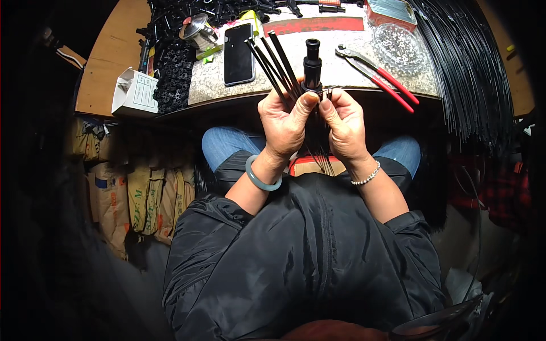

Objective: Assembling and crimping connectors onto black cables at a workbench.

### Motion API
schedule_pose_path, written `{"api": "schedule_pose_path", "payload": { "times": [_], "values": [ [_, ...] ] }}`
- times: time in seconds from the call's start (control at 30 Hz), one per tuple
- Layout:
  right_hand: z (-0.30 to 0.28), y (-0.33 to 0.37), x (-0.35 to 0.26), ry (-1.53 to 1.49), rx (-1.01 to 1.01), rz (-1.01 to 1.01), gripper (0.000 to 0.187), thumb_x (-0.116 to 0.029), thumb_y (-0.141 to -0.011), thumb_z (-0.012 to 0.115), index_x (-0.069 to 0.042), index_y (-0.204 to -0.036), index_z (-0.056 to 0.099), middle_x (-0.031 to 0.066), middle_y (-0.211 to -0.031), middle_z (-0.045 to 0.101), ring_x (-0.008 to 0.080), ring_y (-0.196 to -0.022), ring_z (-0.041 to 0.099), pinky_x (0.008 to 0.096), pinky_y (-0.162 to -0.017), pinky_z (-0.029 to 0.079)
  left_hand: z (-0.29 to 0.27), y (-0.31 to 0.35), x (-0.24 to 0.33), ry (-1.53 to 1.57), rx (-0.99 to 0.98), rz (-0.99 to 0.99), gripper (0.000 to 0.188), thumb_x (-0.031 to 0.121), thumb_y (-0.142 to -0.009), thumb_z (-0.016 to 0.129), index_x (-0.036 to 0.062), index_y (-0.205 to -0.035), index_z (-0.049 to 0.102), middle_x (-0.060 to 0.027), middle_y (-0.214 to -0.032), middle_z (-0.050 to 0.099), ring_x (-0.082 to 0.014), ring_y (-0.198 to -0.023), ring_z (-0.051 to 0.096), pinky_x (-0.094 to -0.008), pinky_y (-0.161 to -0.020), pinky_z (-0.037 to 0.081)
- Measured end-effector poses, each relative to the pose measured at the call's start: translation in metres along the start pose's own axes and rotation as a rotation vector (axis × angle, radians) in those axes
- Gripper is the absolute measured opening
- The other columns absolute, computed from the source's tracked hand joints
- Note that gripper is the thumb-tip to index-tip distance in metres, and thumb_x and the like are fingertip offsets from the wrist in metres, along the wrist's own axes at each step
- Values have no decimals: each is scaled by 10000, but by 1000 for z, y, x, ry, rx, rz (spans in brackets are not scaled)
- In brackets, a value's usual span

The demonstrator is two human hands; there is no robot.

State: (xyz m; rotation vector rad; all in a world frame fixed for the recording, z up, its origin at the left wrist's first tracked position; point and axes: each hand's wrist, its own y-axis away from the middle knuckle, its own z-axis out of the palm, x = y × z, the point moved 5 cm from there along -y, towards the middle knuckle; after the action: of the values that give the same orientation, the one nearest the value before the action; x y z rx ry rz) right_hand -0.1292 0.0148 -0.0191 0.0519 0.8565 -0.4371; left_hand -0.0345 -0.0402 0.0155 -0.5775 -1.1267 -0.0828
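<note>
My left hand (282, 126) is closed around a fan of thin black rods (280, 59), which look like umbrella ribs. Its thumb also presses on the base of an upright black plastic tube (312, 65), stepped and ringed like an umbrella runner. Beside the tube's base, my right hand (347, 126) pinches thin dark rod ends between thumb and fingers; just what sits in that pinch is partly hidden. Thin dark strands (321, 153) hang below both hands, over my lap.
On the table stand a phone (239, 55), red-handled pliers (382, 79), a clear dish of small parts (398, 48), a glass jar (199, 31) and a white box (135, 91). Black plastic parts (173, 74) pile up left; a long bundle of black rods (466, 68) overhangs the right edge.
</note>
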Motion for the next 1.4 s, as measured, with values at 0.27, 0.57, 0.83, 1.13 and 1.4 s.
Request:
{"api": "schedule_pose_path", "payload": {
  "times": [0.27, 0.57, 0.83, 1.13, 1.4],
  "values": [
    [0, 0, -2, 42, -28, 18, 110, -128, -855, 648, -35, -904, 616, -25, -834, 616, 14, -741, 507, 168, -690, 407, 0, -1, -2, 74, 9, -12, 260, 101, -816, 689, -18, -1036, 617, -20, -843, 656, -61, -746, 571, -202, -684, 466],
    [0, 3, -6, 46, -27, -13, 82, -84, -858, 626, -20, -902, 599, 21, -898, 624, 68, -817, 552, 210, -796, 432, -1, -2, -5, 56, -37, -54, 264, 108, -804, 703, -11, -1025, 622, -19, -824, 657, -59, -728, 570, -201, -676, 466],
    [9, 4, -10, 51, -58, -7, 115, -73, -857, 627, -31, -939, 558, 1, -919, 601, 46, -794, 544, 177, -740, 445, 4, -2, -1, 108, -56, -90, 340, 160, -819, 693, -29, -1087, 604, -26, -864, 656, -68, -765, 572, -213, -711, 468],
    [11, 9, -10, 144, -17, -156, 107, -59, -864, 614, -19, -949, 563, 17, -923, 614, 48, -805, 551, 186, -748, 445, 1, -1, 3, 17, -94, -52, 292, 175, -825, 686, -31, -1026, 633, -46, -889, 666, -76, -793, 574, -232, -735, 467],
    [9, 3, -7, 71, -42, -64, 107, -70, -858, 627, -23, -934, 569, 8, -893, 619, 46, -793, 554, 186, -743, 443, -1, 1, 2, -55, -96, -86, 275, 221, -848, 651, -16, -986, 636, -144, -1058, 632, -148, -892, 603, -292, -824, 461]
  ]
}}
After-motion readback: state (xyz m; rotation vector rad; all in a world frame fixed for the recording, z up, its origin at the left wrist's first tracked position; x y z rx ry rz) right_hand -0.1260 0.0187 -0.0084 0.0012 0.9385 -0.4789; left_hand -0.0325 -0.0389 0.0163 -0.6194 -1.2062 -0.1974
